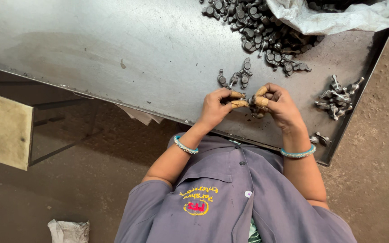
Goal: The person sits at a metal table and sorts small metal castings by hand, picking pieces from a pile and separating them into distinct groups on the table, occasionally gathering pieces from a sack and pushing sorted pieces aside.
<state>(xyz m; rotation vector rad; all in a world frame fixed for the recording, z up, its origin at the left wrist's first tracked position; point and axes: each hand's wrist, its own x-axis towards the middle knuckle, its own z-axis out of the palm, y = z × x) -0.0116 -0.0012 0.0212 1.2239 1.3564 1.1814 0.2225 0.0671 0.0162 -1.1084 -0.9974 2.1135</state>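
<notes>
Hands meet over the near edge of the tabletop, fingertips almost touching. Left hand: fingers curled, thumb and forefinger wearing tan finger covers, pinched toward the right hand. Right hand: fingers curled around a small dark metal part, thumb and forefinger also covered in tan, pinching it. The part is mostly hidden in the grip; its shape cannot be told. Whether the left fingertips actually touch the part cannot be told.

Part sits between the two hands, just above the tabletop's near edge.

At 12 o'clock from the hands, close by: a few loose metal castings, grey, knobbed, lying on the sheet-metal surface. Further at 12 to 1 o'clock: a big heap of castings of the same kind, spilling from under a white plastic sack at the top edge. At 3 o'clock from the right hand, well apart: a smaller cluster of castings near the raised side rim. At 4 o'clock, by the corner: two more castings.

Each wrist carries a turquoise bangle. Grey work shirt below. Dirt floor around; crumpled white rag at 7 o'clock on the floor.
</notes>
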